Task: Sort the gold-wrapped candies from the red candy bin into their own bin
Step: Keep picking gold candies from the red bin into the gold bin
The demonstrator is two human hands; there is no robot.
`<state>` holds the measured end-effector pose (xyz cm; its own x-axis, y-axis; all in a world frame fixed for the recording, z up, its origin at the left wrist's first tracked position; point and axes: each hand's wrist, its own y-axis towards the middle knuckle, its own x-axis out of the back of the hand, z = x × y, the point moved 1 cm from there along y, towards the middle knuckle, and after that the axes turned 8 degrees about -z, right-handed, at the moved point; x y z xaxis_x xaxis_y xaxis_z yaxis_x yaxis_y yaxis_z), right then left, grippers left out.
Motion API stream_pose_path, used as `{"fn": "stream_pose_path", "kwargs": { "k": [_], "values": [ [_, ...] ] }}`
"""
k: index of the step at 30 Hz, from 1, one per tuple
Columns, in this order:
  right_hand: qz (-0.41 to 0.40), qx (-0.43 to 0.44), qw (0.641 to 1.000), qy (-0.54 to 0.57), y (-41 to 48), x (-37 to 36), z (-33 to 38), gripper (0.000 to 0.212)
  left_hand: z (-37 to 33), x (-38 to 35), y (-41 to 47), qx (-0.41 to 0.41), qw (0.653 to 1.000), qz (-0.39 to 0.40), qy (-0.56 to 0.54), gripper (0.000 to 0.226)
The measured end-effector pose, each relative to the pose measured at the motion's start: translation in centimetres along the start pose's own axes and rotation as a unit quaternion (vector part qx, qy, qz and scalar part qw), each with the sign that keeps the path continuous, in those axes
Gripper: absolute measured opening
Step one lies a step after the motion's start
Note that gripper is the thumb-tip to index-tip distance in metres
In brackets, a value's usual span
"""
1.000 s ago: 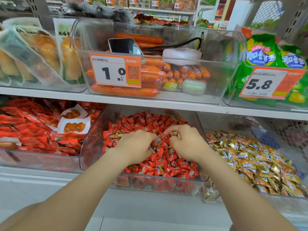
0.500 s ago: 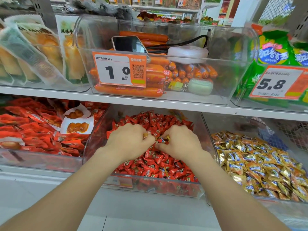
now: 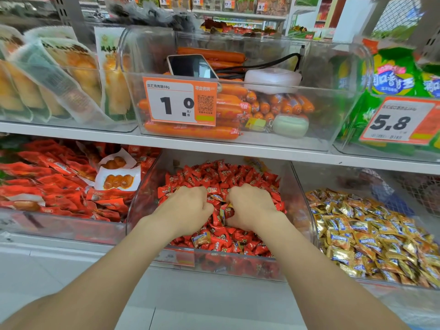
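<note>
Left hand [image 3: 188,207] and right hand [image 3: 251,206] dig, fingers curled, in the red candy bin [image 3: 144,198]; what they hold I cannot tell. Next, pinch the gold candy [image 3: 215,197] between them.

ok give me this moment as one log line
left hand: fingers curled in red candy bin | right hand: same, grip unclear | gold-wrapped candy: between hands, another near bin front | gold bin: right, untouched

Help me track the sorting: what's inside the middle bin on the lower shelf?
Mostly red candies, plus a gold-wrapped candy near the front and another between the hands. The left hand and right hand cover the pile's middle; what their grips hold, and deeper layers, is hidden.
</note>
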<state>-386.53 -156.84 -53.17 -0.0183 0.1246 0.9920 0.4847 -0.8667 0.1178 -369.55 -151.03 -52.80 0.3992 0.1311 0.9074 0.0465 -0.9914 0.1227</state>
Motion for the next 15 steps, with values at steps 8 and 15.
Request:
{"fn": "stream_pose_path", "kwargs": {
  "k": [8,15],
  "values": [
    [0.025,-0.051,0.987,0.150,-0.9,0.7,-1.6,0.044,0.8,0.9,0.0,-0.009,0.999,0.041,0.025,0.053],
    [0.074,-0.050,0.978,0.190,-3.6,2.6,-3.6,0.055,0.6,1.8,-1.4,-0.045,0.982,0.185,0.013,0.023]
  ]
}}
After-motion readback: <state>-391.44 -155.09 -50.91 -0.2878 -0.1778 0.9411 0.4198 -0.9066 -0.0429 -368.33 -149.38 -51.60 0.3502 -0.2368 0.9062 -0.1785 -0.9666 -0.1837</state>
